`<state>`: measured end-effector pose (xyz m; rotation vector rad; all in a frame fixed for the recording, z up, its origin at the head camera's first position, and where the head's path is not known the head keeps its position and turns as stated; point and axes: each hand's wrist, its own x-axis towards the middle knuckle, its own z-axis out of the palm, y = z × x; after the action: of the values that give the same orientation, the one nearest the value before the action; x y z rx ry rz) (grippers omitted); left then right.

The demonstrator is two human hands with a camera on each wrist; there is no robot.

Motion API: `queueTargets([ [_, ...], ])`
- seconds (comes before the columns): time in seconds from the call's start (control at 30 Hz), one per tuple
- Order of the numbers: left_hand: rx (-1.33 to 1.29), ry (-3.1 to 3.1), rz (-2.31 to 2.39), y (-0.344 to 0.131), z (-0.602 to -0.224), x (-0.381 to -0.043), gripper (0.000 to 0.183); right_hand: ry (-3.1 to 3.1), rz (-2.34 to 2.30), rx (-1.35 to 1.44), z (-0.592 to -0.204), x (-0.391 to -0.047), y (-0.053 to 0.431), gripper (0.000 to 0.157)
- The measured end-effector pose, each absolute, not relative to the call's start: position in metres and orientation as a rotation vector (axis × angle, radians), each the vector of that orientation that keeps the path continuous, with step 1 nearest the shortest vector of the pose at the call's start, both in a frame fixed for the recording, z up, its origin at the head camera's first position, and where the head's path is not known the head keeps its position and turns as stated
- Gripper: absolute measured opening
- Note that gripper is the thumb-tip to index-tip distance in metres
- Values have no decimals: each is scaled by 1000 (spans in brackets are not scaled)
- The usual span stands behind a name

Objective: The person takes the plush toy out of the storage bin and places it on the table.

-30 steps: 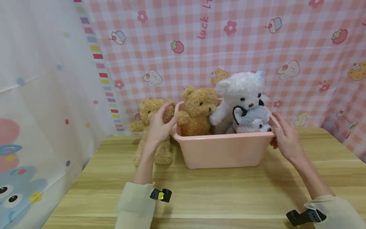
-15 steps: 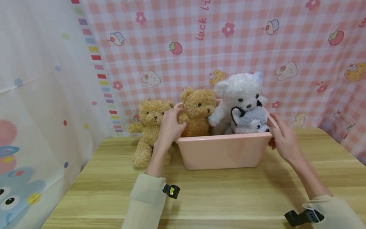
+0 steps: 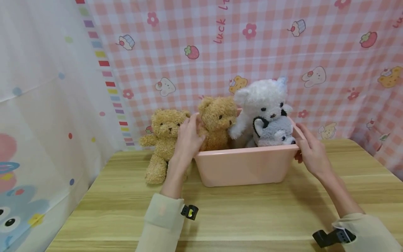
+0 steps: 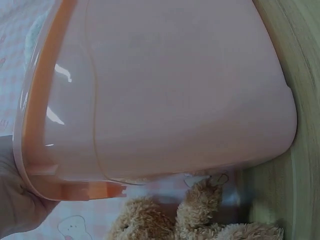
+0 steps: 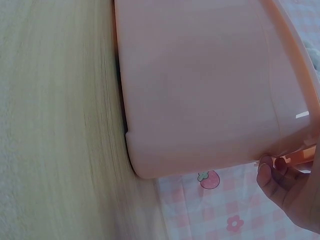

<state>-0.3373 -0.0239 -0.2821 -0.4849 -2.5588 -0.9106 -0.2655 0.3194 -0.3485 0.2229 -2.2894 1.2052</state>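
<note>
I have both hands on the pink plastic tub [image 3: 245,168], which sits right of centre in the frame, its base on the wood-grain table [image 3: 245,218]. My left hand [image 3: 187,141] grips the rim at the tub's left end; my right hand [image 3: 315,154] holds the rim at the right end, with fingertips curled beneath it, as the right wrist view shows.

Inside the tub, a curly tan teddy bear [image 3: 217,113] sits at the left, just beside my left hand. Toward the right are a fluffy white plush bear [image 3: 261,94] and, in front of it and touching it, a grey-and-white plush husky [image 3: 275,132]. A second tan teddy [image 3: 165,127] sits outside on the table, left of centre, partly hidden by my left hand and forearm. Pink gingham cloth [image 3: 207,77] hangs behind, across the upper frame.
</note>
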Motion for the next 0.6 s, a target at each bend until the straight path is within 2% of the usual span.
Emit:
queueTargets([
  [0.1, -437, -2631, -923, -22, -282, -337, 83, -2293, 1203, 219, -348, -265, 319, 53],
  [0.2, -434, -2688, -932, -20, -282, -339, 103, -2297, 1197, 213, -348, -265, 320, 54],
  [0.47, -510, -2625, -1176, -18, -281, -350, 114, -2313, 1184, 189, -348, -265, 319, 54],
  [0.6, -627, -2586, -1239, -18, -277, -356, 113, -2316, 1179, 182, -348, -264, 319, 54],
])
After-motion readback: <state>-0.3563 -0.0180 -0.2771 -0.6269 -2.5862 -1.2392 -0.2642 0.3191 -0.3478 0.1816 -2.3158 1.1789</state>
